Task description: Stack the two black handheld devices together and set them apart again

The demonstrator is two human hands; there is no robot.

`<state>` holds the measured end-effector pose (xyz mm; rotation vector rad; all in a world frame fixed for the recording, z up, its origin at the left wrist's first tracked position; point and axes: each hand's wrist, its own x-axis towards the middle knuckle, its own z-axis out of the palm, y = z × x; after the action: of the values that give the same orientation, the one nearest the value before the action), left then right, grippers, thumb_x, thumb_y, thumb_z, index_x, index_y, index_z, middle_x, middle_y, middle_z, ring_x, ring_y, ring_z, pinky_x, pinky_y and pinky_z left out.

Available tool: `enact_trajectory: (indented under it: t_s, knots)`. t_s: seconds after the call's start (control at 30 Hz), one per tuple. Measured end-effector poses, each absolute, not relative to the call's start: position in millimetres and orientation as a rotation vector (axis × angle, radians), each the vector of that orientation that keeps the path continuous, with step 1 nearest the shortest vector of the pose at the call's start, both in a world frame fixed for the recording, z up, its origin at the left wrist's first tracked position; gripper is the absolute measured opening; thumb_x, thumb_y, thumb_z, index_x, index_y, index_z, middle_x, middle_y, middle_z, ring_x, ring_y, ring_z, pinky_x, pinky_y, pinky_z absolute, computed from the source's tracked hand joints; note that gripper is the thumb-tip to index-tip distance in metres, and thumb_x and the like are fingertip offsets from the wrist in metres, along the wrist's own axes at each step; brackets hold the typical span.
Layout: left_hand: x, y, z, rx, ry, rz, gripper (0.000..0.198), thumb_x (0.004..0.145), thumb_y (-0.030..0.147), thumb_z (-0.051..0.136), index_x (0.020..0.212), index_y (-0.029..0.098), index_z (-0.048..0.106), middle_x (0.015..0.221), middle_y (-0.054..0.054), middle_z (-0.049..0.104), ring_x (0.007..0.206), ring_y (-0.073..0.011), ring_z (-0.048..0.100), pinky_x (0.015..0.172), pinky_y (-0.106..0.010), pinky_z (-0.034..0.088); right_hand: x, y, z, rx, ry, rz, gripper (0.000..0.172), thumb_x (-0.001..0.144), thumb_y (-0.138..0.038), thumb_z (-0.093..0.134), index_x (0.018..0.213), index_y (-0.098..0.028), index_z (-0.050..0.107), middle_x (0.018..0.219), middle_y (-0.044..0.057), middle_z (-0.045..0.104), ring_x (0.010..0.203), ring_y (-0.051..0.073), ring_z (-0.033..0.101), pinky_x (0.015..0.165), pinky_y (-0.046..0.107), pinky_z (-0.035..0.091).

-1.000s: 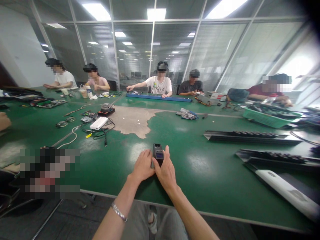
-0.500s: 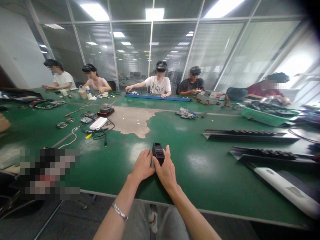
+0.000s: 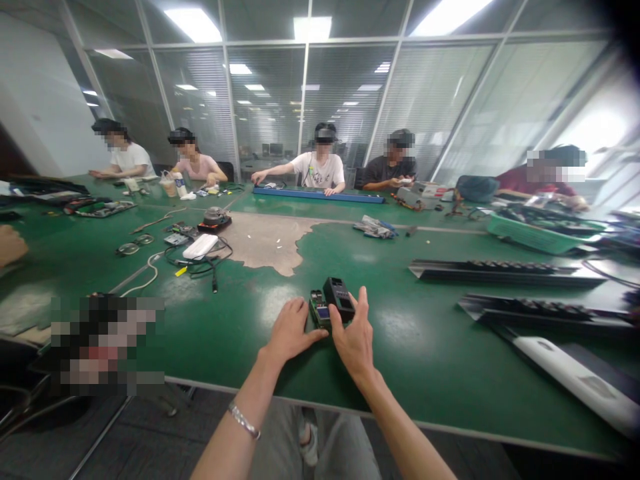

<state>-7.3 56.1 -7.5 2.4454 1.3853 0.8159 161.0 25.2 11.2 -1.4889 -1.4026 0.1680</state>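
Note:
My right hand [image 3: 356, 339] grips a black plastic cover [image 3: 339, 298] with cut-out openings, thumb on its near left side. The cover is raised and tilted just right of a small green circuit board [image 3: 321, 315]. This board carries a little display and lies on the green table. Around its left side and near end curls my left hand [image 3: 289, 331], its thumb at the near edge. The undersides of both pieces are hidden.
Left of centre lie a white box [image 3: 200, 247] with black cables, and eyeglasses [image 3: 135, 245]. Grey gloves [image 3: 375, 227] rest farther back. Dark metal rails [image 3: 505, 272] and a long white device [image 3: 575, 383] occupy the right. A green basket [image 3: 545, 237] stands behind. Several people sit across the table.
The black cover has come away from the circuit board, lifted up and right in my right hand. The green board and display now show. My left hand has stayed nearly in place.

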Motion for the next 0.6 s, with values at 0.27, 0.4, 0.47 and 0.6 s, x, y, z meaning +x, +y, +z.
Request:
enact_trajectory:
  t_s: [0.27, 0.4, 0.47, 0.6]
  knots:
    - [-8, 59, -12, 2.486, 1.399, 0.8, 0.064, 0.093, 0.066, 0.057, 0.134, 0.017, 0.055, 0.144, -0.016, 0.054, 0.137, -0.0338, 0.047, 0.116, -0.05, 0.037, 186, 28, 0, -1.601, -1.384, 0.18, 0.093, 0.091, -0.053, 0.056, 0.161, -0.009, 0.011, 0.138, 0.023, 0.06, 0.123, 0.038, 0.062, 0.102, 0.054, 0.049]
    - [-8, 60, -13, 2.499, 1.395, 0.798, 0.067, 0.094, 0.067, 0.054, 0.136, 0.015, 0.054, 0.144, -0.018, 0.054, 0.136, -0.0335, 0.048, 0.116, -0.05, 0.037, 186, 28, -9, -1.634, -1.429, 0.198, 0.094, 0.091, -0.048, 0.056, 0.161, -0.007, 0.007, 0.141, 0.024, 0.057, 0.126, 0.04, 0.06, 0.103, 0.055, 0.048]
    - [-8, 60, -12, 2.5, 1.397, 0.799, 0.066, 0.094, 0.066, 0.055, 0.135, 0.014, 0.054, 0.143, -0.018, 0.055, 0.136, -0.0331, 0.049, 0.115, -0.049, 0.039, 185, 28, -15, -1.666, -1.453, 0.194, 0.094, 0.091, -0.046, 0.055, 0.16, -0.005, 0.006, 0.143, 0.026, 0.055, 0.127, 0.04, 0.059, 0.103, 0.056, 0.047]
    - [-7, 61, -13, 2.5, 1.408, 0.803, 0.061, 0.095, 0.062, 0.056, 0.131, 0.013, 0.057, 0.14, -0.019, 0.057, 0.135, -0.0322, 0.05, 0.115, -0.048, 0.04, 187, 28, -26, -1.666, -1.48, 0.14, 0.095, 0.091, -0.046, 0.056, 0.16, -0.004, 0.006, 0.149, 0.029, 0.048, 0.134, 0.04, 0.052, 0.107, 0.057, 0.044]
